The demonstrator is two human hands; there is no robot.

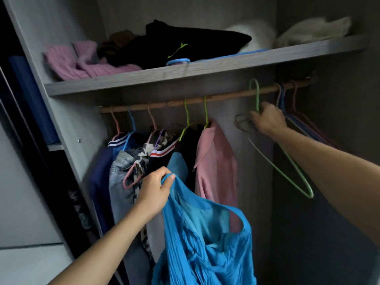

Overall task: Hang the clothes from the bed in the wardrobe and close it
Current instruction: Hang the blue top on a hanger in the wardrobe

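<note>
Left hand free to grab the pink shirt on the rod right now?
Probably not. The left hand grips the blue garment, which hangs partly in front of the pink shirt. The shirt looks near, but that hand must let go first; the right hand holds the green hanger.

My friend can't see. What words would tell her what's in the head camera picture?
A person's left hand holds up a bright blue top while the right hand grips a green hanger at the wardrobe rail. Other clothes hang on the rail to the left, and a pile of clothing lies on the shelf above.
</note>
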